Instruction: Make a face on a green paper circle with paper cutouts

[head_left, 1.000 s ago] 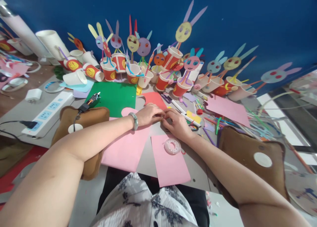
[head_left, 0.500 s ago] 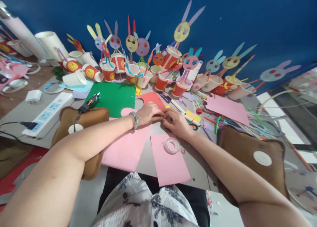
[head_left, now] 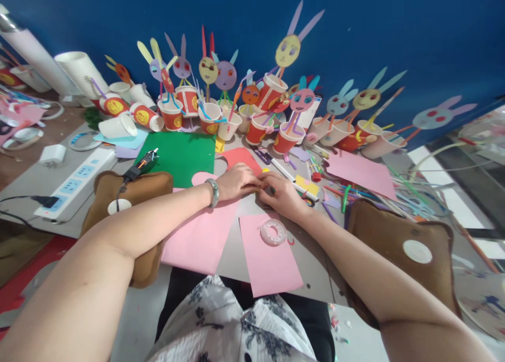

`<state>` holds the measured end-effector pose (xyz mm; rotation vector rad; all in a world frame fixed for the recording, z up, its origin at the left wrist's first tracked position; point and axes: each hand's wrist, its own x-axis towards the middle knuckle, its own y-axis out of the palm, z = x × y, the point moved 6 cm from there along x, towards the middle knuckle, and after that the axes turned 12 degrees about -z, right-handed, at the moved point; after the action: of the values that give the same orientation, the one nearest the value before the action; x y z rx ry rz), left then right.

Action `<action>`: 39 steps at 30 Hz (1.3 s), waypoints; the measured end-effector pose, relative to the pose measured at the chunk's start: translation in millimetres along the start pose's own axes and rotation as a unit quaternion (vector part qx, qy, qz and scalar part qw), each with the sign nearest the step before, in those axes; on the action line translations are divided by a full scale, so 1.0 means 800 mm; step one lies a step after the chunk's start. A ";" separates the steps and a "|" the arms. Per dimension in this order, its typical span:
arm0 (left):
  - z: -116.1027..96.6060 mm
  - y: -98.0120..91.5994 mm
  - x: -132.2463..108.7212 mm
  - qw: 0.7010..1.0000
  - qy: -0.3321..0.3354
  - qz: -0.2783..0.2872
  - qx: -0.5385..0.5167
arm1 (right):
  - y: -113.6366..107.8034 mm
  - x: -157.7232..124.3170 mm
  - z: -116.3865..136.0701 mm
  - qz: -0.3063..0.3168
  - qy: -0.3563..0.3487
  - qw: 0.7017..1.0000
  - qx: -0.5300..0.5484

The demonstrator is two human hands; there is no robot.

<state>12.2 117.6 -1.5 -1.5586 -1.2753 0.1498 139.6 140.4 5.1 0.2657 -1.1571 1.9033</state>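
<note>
At the middle of the table my left hand (head_left: pixel 237 183) and my right hand (head_left: pixel 282 194) meet, fingertips together. Both are closed, pinching something small and yellowish that my fingers mostly cover. A bracelet circles my left wrist. Beneath my left forearm spreads a large pink sheet (head_left: pixel 201 243), with a pink paper shape (head_left: pixel 203 178) by the wrist. Red paper (head_left: pixel 241 158) lies just beyond my fingers. Nearer my body, a smaller pink sheet (head_left: pixel 272 270) carries a roll of clear tape (head_left: pixel 273 232). Scissors (head_left: pixel 310 201) show partly beside my right hand.
Paper cups with rabbit-faced figures (head_left: pixel 302 100) line the blue wall. Green card (head_left: pixel 177 157) lies left of centre. A power strip (head_left: pixel 74 182) and two brown cushion-like pads (head_left: pixel 398 262) flank my arms. Markers (head_left: pixel 282 168), a pink sheet (head_left: pixel 361 172) and pipe cleaners (head_left: pixel 418 198) are to the right.
My hands stay together in nearly the same place, with only slight finger movement. The whole view has shifted a little; nothing on the table has visibly moved.
</note>
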 end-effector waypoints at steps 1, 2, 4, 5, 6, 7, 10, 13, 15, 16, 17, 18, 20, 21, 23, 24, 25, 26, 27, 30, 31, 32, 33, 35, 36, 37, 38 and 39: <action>0.000 0.000 0.000 1.000 0.002 0.003 0.001 | 0.000 0.000 0.000 -0.001 0.000 1.000 0.000; 0.000 0.000 0.000 1.000 0.004 0.005 0.001 | 0.000 0.000 0.000 -0.002 0.000 1.000 0.000; 0.000 0.000 0.000 1.000 0.007 0.009 0.001 | -0.001 0.000 0.001 -0.004 0.001 1.000 0.000; 0.000 0.000 0.000 1.000 0.006 0.011 0.001 | -0.001 0.000 0.001 -0.004 0.001 1.000 0.000; 0.000 0.000 0.000 1.000 0.006 0.012 0.001 | -0.001 0.000 0.001 -0.004 0.002 1.000 0.000; 0.000 0.000 0.000 1.000 0.005 0.013 0.001 | -0.001 0.000 0.002 -0.004 0.003 1.000 0.000; -0.002 -0.001 0.000 1.000 -0.001 0.011 0.005 | -0.001 0.000 0.001 -0.004 0.006 1.000 0.002; -0.003 -0.002 0.001 1.000 -0.004 0.011 0.005 | -0.001 0.000 0.000 -0.004 0.011 1.000 0.004; -0.005 -0.002 0.001 1.000 -0.004 0.015 0.002 | -0.001 0.000 0.000 -0.005 0.014 1.000 0.005; -0.005 -0.002 0.001 1.000 -0.004 0.017 0.003 | -0.001 0.000 0.000 -0.005 0.015 1.000 0.006; -0.005 -0.002 0.001 1.000 -0.004 0.017 0.005 | -0.001 0.000 0.000 -0.007 0.015 1.000 0.006; -0.006 -0.002 0.001 1.000 -0.005 0.017 0.008 | -0.001 0.000 0.001 -0.008 0.016 1.000 0.006; -0.005 -0.002 0.001 1.000 -0.008 0.012 0.015 | -0.001 0.000 0.001 -0.008 0.017 1.000 0.007; -0.005 -0.002 0.001 1.000 -0.009 0.010 0.018 | 0.000 0.000 0.001 -0.007 0.017 1.000 0.007; -0.006 -0.001 0.001 1.000 -0.009 0.009 0.023 | 0.000 0.001 0.001 -0.008 0.018 1.000 0.007; -0.006 -0.001 0.001 1.000 -0.008 0.010 0.024 | 0.000 0.001 0.001 -0.009 0.018 1.000 0.007; -0.006 -0.001 0.001 1.000 -0.007 0.011 0.024 | 0.000 0.001 0.001 -0.010 0.019 1.000 0.008; -0.007 -0.001 0.001 1.000 -0.007 0.012 0.023 | -0.001 0.001 0.001 -0.011 0.020 1.000 0.010; -0.007 -0.001 0.001 1.000 -0.006 0.012 0.022 | -0.001 0.001 0.001 -0.011 0.020 1.000 0.011; -0.008 -0.002 0.002 1.000 -0.007 0.007 0.023 | -0.001 0.001 0.002 -0.012 0.018 1.000 0.012; -0.009 -0.002 0.002 1.000 -0.008 0.004 0.024 | 0.000 0.001 0.002 -0.011 0.017 1.000 0.011; -0.009 -0.002 0.002 1.000 -0.008 0.002 0.025 | 0.000 0.001 0.002 -0.010 0.016 1.000 0.009; -0.009 -0.002 0.002 1.000 -0.008 0.002 0.025 | 0.000 0.001 0.002 -0.010 0.016 1.000 0.009; -0.009 -0.001 0.002 1.000 -0.010 0.004 0.024 | 0.000 0.001 0.001 -0.010 0.016 1.000 0.008; -0.010 -0.001 0.002 1.000 -0.011 0.006 0.023 | 0.000 0.001 0.001 -0.011 0.016 1.000 0.008; -0.010 -0.001 0.002 1.000 -0.012 0.007 0.023 | -0.001 0.001 0.001 -0.012 0.017 1.000 0.008; -0.010 -0.001 0.002 1.000 -0.013 0.007 0.023 | -0.001 0.001 0.002 -0.011 0.016 1.000 0.008; -0.010 -0.001 0.002 1.000 -0.014 0.006 0.023 | -0.001 0.001 0.002 -0.011 0.016 1.000 0.010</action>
<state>17.5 113.7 3.7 -1.5297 -1.2761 0.2095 139.0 139.6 7.0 0.2562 -1.1111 1.8941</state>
